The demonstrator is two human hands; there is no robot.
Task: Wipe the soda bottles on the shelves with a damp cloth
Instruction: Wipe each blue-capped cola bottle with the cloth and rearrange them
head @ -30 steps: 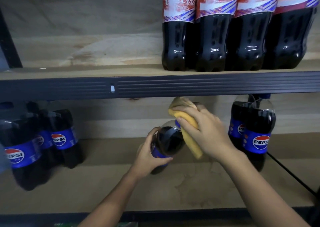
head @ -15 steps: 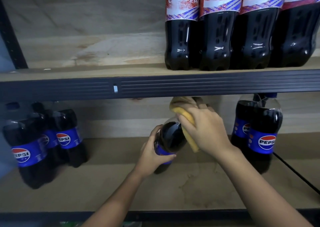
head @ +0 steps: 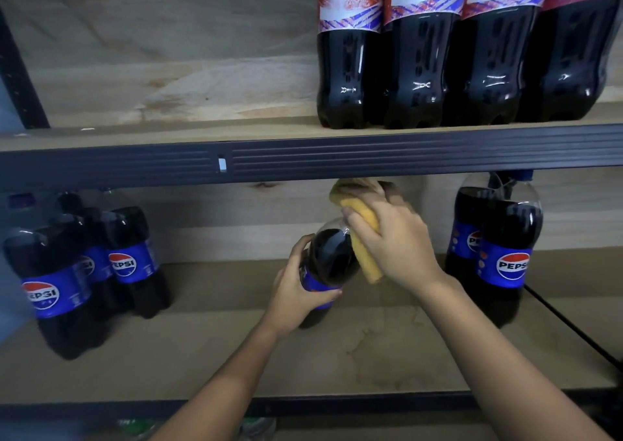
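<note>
A dark Pepsi bottle (head: 332,258) with a blue label stands on the lower wooden shelf (head: 387,349), tilted toward me. My left hand (head: 296,292) grips it around the label. My right hand (head: 397,242) holds a folded yellow cloth (head: 362,235) against the bottle's upper right side and neck; the cap is hidden behind cloth and hand. More Pepsi bottles stand at the left (head: 84,272) and right (head: 502,255) of the same shelf. Several Coca-Cola bottles (head: 465,60) line the upper shelf at the right.
A dark metal shelf rail (head: 135,164) runs across just above my right hand. A black cable (head: 573,329) lies on the lower shelf at the right. The lower shelf's dark front edge (head: 337,407) crosses under my forearms.
The right hand has slid the cloth a little up the bottle toward its neck. The left hand keeps its grip on the label; the view has shifted slightly.
</note>
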